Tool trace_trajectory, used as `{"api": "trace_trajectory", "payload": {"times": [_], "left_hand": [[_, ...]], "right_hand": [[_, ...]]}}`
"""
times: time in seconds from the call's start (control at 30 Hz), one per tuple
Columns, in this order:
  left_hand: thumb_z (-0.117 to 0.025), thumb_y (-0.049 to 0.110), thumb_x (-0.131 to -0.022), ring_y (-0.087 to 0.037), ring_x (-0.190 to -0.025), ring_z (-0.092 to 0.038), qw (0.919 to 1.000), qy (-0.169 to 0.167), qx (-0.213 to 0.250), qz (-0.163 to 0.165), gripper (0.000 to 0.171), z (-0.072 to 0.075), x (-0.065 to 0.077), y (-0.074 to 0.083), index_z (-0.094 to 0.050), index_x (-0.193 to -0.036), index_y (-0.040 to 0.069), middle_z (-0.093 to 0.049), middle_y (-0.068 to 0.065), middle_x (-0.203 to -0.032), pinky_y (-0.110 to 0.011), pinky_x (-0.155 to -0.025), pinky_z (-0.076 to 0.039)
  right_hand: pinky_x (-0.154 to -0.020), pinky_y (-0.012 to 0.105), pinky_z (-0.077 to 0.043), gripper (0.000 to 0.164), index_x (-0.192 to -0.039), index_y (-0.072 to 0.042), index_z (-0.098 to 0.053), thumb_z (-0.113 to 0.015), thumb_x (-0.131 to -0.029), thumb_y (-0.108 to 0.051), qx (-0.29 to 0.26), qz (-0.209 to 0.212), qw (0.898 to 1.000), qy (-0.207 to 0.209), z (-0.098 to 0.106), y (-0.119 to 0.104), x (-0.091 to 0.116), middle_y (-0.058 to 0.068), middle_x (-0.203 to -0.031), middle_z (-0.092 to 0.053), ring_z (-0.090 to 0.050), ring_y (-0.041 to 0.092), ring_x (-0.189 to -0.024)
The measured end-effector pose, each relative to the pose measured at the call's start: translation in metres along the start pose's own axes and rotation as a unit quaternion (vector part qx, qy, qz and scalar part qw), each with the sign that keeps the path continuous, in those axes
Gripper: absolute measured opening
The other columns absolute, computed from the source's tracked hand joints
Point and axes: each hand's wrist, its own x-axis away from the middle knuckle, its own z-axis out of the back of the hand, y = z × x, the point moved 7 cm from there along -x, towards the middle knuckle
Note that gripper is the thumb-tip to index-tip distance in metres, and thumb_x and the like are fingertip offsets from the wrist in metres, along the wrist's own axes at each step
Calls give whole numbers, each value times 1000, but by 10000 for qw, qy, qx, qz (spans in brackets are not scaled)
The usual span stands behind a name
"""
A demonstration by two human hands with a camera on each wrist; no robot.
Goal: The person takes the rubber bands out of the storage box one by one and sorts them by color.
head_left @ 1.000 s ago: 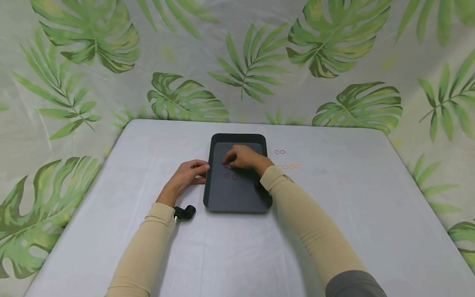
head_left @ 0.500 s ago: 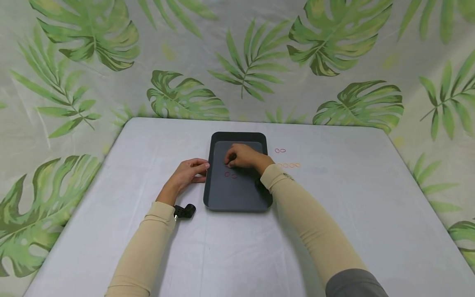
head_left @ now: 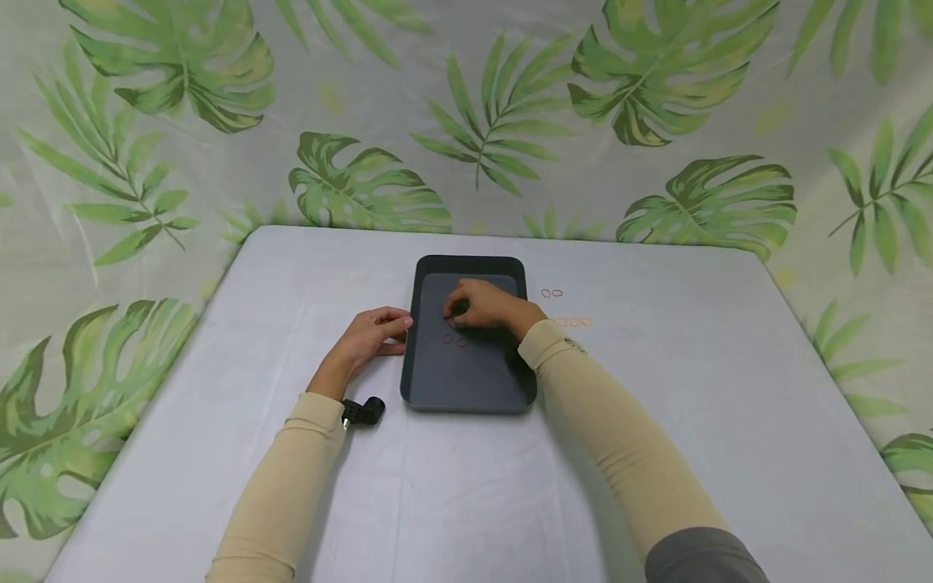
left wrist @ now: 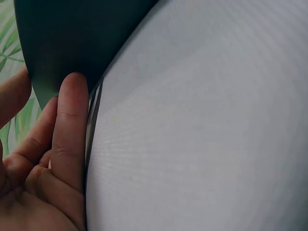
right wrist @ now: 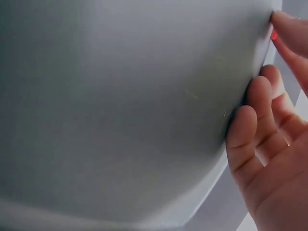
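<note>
A dark grey baking tray [head_left: 474, 380] lies on the white table. My right hand [head_left: 481, 304] is over its middle, thumb and fingertips low against the bottom. Between thumb and forefinger a bit of a red rubber band [right wrist: 274, 34] shows in the right wrist view; most of it is hidden. Just nearer lie two thin red loops, a left one [head_left: 448, 339] and a right one [head_left: 461, 343], apart from each other. At the tray's left wall is my left hand [head_left: 368, 336], its fairly straight fingers and thumb touching the side.
Right of the tray, two red loops [head_left: 551, 293] lie side by side on the table [head_left: 692, 389]. A row of several orange loops [head_left: 573, 322] sits nearer, partly covered by the right sleeve. Leaf-patterned cloth [head_left: 496, 121] hangs behind the table.
My right fingertips have shifted very slightly to the right over the tray. The left hand stays against the tray's side, and the loops lie as before.
</note>
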Motion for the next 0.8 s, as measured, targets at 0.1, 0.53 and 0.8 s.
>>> {"api": "trace_trajectory", "payload": {"times": [0.1, 0.53, 0.8], "left_hand": [[-63, 22, -98, -13, -96, -58, 10000, 20, 31, 0, 43, 0, 1, 2, -57, -135, 0, -57, -4, -114, -23, -79, -61], [-63, 21, -98, -10, -93, -59, 10000, 43, 35, 12, 44, 0, 0, 0, -56, -135, -1, -58, -2, -111, -23, -78, -61], [-63, 22, -98, -11, -93, -61, 10000, 23, -9, 17, 43, -1, 2, 2, -57, -135, 1, -59, -4, -113, -24, -79, -61]], "right_hand": [[-97, 41, -49, 21, -105, -11, -76, -75, -84, -16, 19, 21, 10000, -4, 0, 1, -1, 10, -107, -60, -57, 26, -102], [-90, 39, -50, 7, -86, -12, -71, -76, -86, -17, 40, -83, 9999, -43, -4, 2, -4, 7, -100, -57, -55, 23, -93], [-91, 38, -48, 5, -87, -13, -71, -74, -88, -18, -476, -287, 9984, 87, 3, 5, -1, 6, -102, -60, -54, 23, -96]]}}
